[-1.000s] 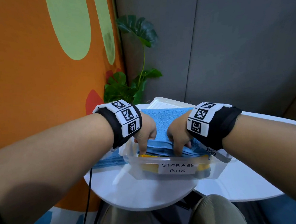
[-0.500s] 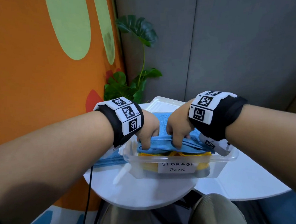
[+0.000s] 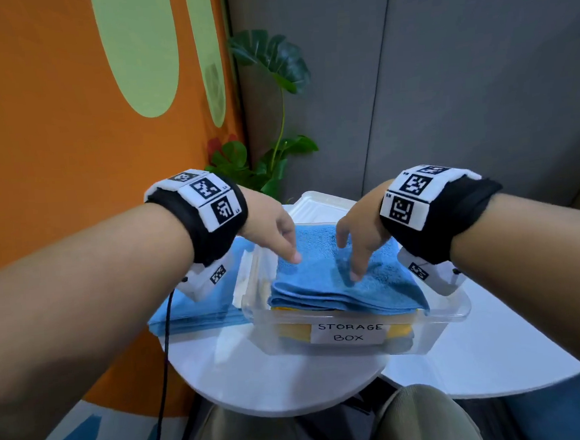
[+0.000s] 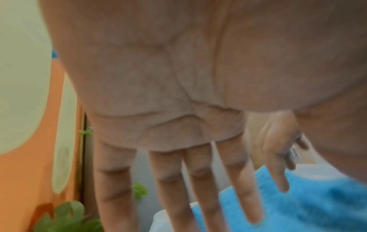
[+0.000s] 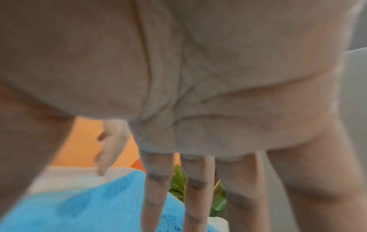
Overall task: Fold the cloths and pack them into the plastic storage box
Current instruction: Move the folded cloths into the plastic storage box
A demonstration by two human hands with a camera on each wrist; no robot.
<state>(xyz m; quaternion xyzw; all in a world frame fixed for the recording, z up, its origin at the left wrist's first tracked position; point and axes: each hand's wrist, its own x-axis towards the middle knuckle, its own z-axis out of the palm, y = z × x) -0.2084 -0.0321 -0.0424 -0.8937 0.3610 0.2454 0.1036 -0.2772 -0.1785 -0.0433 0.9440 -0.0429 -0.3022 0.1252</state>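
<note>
A folded blue cloth (image 3: 323,279) lies on top of the pile in the clear plastic storage box (image 3: 439,316), above a yellow cloth (image 3: 397,332) seen through the front wall. My left hand (image 3: 276,236) hovers over the cloth's left side with fingers straight and spread (image 4: 246,196). My right hand (image 3: 359,242) is over the cloth's middle, fingers straight, one fingertip touching it (image 3: 354,276). Neither hand holds anything. The right wrist view shows spread fingers (image 5: 157,188) above the blue cloth (image 5: 79,204).
Another blue cloth (image 3: 199,312) lies flat on the white round table (image 3: 276,382) left of the box. The box lid (image 3: 318,204) lies behind the box. A potted plant (image 3: 277,152) stands behind, an orange wall to the left. My knees are below the table's front edge.
Both hands gripped the folded blue cloth's front edge in the box; they have let go, opened and lifted above it. The cloth now lies flat on the pile.
</note>
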